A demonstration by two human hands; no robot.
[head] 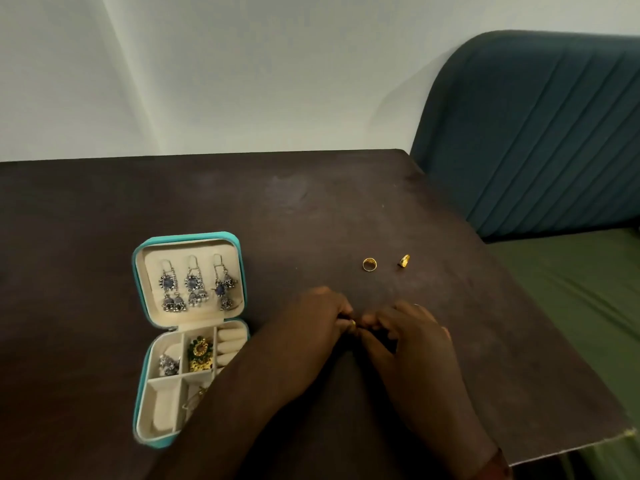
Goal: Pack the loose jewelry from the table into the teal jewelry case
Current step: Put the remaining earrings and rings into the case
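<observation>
on the counter [311,209], left hand [320,315] and right hand [412,329] fingers jointly pinch a small gold ring [352,321]; open teal jewelry case [189,337] at left.

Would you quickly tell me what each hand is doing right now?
Left hand: fingers pinched on a small gold piece.
Right hand: fingers curled at the same spot; its grip cannot be told.

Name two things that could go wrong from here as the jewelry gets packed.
1. The small gold piece pinched between the left hand and right hand could slip and roll.
2. The left forearm lies over the open teal case; drawing it back might nudge the case or its contents.
</observation>
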